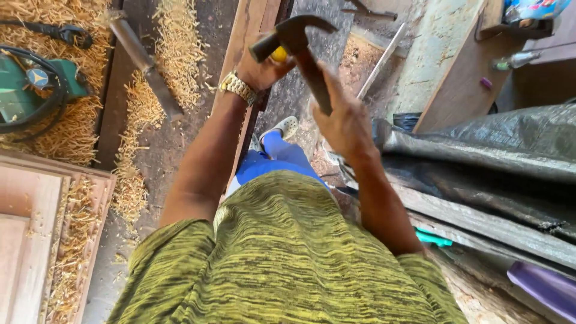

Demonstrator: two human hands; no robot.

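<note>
The person stands over the workshop floor with a claw hammer (300,45) raised in front of them, above the long wooden plank (255,24) that runs up toward the far end of the floor. As far as I can judge, the work is somewhere in its middle, though I cannot read how much is left. Wood shavings (174,54) lie thick along the plank's left side and over the left part of the floor, so a good deal of cutting or planing looks done. No nail or fixing shows on the plank from here.

The right hand (345,123) has its grip wrapped tight round the hammer's dark handle, about midway down, forearm lifted and wrist cocked so the head points up and away. The left hand (261,69) reaches up beside the hammer head, its grip folded over a small yellow thing (279,54) and touching the metal near the claw; what the yellow thing is I cannot make out. A gold watch (238,87) sits on that wrist. Both elbows are bent and held close to the body.

At the floor's left edge sits a green power tool (30,87) with its black cable, well apart from the hands. Stacked boards (30,210) lie at the near left corner, and a dark tarpaulin (480,144) covers timber along the right.
</note>
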